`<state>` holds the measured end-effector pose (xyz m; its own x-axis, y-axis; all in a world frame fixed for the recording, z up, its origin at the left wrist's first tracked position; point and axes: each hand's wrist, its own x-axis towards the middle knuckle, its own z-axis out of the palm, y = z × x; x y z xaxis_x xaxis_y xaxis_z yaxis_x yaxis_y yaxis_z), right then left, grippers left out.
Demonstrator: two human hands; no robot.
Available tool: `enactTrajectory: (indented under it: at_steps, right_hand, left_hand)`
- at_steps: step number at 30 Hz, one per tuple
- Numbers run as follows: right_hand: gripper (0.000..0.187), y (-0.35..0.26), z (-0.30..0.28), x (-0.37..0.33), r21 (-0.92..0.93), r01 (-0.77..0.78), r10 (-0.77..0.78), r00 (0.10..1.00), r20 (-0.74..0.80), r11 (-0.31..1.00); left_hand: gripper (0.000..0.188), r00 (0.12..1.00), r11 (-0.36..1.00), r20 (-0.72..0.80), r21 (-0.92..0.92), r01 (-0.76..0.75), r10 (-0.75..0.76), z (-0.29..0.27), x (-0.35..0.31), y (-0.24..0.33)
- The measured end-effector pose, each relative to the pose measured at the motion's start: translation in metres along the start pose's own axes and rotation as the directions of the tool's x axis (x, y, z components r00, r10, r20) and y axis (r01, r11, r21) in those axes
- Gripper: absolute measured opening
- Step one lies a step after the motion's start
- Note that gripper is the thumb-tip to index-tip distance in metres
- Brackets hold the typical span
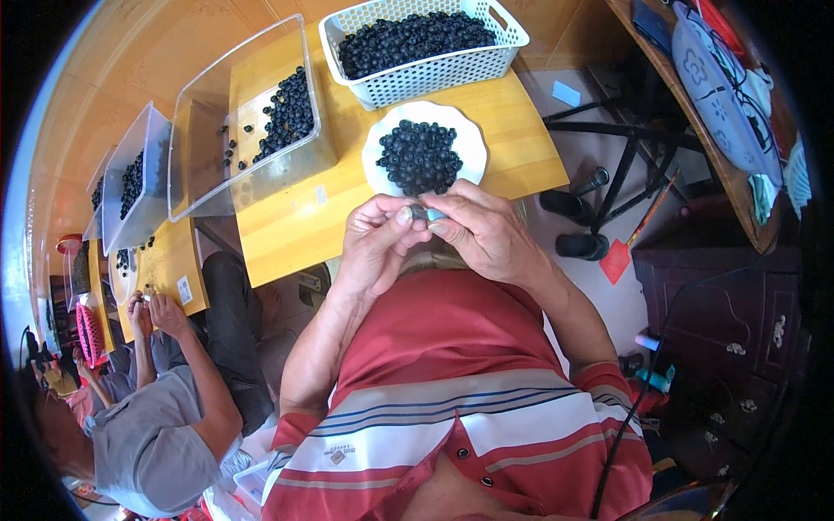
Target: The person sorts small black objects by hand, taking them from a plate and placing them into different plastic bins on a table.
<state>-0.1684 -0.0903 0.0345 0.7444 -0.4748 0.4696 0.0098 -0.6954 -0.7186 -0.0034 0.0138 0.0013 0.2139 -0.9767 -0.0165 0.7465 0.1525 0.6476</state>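
Note:
My left hand (375,241) is closed, pinching a small dark round bead-like piece (418,213) between thumb and fingertips. Against it my right hand (485,233) is closed around a small tool with a light blue part (433,214); the rest of that tool is hidden by the fingers. Just beyond both hands a white scalloped plate (376,178) carries a heap of black round pieces (420,156), which look like beads or berries. Both hands are in front of the plate, at the table's near edge.
A white perforated basket (417,87) full of black pieces stands at the back of the yellow table (278,247). Left of it is a clear plastic bin (328,143), partly filled. A co-worker (169,425) sits at the left. Dark drawers (717,347) stand at right.

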Motion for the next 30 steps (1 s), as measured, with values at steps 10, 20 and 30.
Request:
enactTrajectory:
  at_steps: [10, 20, 30]
  right_hand:
    - [0.028, 0.009, -0.006, -0.001, 0.034, -0.142, 0.143, 0.990, -0.004, 0.989]
    - [0.028, -0.004, 0.004, -0.007, 0.037, 0.022, -0.022, 1.000, -0.003, 0.999]
    - [0.027, -0.006, 0.004, -0.009, 0.014, 0.032, -0.032, 0.999, 0.006, 0.999]
  left_hand:
    - [0.008, 0.997, 0.998, 0.022, -0.019, -0.068, 0.068, -0.001, -0.010, 0.004]
    - [0.009, 1.000, 0.998, -0.012, -0.064, -0.020, 0.019, -0.003, -0.012, -0.002]
    - [0.010, 1.000, 0.996, 0.014, -0.092, -0.006, 0.007, -0.004, -0.016, -0.006]
